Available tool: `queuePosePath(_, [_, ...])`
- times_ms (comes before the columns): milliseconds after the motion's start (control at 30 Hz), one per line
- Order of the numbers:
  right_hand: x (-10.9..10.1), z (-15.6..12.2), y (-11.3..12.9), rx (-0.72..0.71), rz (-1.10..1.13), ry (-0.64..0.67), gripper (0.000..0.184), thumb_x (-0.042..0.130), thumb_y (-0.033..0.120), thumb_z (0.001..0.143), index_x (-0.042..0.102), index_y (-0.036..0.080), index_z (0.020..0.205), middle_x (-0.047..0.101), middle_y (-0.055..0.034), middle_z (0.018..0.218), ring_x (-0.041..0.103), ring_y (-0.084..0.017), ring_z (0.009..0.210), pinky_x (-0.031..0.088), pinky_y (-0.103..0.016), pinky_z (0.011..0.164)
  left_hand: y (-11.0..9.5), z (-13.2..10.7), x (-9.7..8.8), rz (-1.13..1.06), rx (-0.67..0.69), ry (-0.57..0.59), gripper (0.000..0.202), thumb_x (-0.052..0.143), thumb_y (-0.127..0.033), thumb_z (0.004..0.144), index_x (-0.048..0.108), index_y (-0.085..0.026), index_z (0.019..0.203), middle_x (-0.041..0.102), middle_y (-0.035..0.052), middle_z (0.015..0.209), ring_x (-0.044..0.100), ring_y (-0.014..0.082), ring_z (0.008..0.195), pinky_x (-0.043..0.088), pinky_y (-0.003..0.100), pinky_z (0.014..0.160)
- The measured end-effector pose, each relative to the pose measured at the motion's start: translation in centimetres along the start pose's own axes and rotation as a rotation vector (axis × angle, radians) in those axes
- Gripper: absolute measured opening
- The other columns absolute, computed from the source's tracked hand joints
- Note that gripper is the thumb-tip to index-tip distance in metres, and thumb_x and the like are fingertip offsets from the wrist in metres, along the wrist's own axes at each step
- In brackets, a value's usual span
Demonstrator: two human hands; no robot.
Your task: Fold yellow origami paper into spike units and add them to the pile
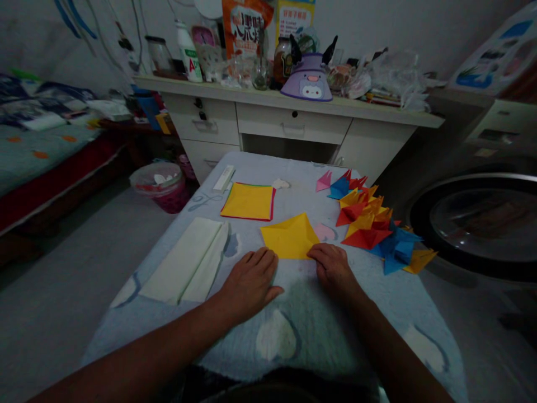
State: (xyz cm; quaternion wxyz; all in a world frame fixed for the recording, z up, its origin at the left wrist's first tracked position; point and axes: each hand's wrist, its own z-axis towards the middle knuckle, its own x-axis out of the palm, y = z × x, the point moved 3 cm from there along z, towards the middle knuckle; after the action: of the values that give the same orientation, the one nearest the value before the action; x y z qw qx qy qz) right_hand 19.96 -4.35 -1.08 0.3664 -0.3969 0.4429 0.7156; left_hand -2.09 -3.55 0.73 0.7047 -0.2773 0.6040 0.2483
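Note:
A yellow folded paper (289,238) lies on the light blue cloth-covered table (302,330). My left hand (249,282) rests palm down, fingers stretched flat, its fingertips at the paper's lower left edge. My right hand (333,268) lies at the paper's lower right corner with fingers curled down onto the edge, pressing it. A stack of square coloured sheets (248,201), yellow on top, sits just behind. A heap of folded red, yellow and blue paper shapes (371,226) lies to the right of my right hand.
A folded white cloth (188,260) lies at the table's left. Scissors (205,200) and a small white box (224,178) are beyond it. A cluttered desk (293,109) stands behind, a pink bin (161,184) and bed (42,162) to the left, a washing machine (478,224) to the right.

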Motion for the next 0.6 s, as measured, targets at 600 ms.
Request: queuePosePath(600, [-0.4, -0.1, 1.2, -0.048, -0.102, -0.028, 0.023, 0.056, 0.021, 0.087, 0.066, 0.021, 0.107, 0.064, -0.0090, 0.106, 0.055, -0.024, 0.100, 0.036, -0.043, 0.092, -1.8, 1.4, -0.7, 0.024, 0.062, -0.036, 0.047, 0.058, -0.042, 0.088, 0.049, -0.018, 0.128, 0.057, 0.0093, 0.121, 0.049, 0.0265, 0.111, 0.038, 0.040, 0.091])
